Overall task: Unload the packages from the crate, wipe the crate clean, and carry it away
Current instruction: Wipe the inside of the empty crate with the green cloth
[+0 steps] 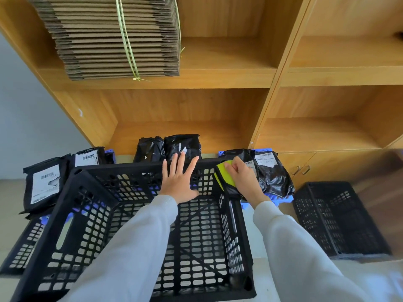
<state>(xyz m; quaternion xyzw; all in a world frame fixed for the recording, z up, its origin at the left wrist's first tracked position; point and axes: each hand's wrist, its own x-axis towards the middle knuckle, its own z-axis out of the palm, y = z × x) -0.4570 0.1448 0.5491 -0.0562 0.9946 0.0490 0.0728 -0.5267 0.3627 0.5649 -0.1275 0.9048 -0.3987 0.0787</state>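
Yellow-green cloth [225, 175] half hidden in right hand [244, 177] grip on crate [122, 214] rim, left hand [180, 182] flat, holding nothing.

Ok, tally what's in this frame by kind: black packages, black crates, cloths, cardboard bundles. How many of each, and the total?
Black packages: 6, namely
Black crates: 3, namely
Yellow-green cloths: 1, under the right hand
Tied cardboard bundles: 1
Total: 11

Wooden shelving unit [218, 79], pale wall [26, 118] at left, light floor [8, 214]
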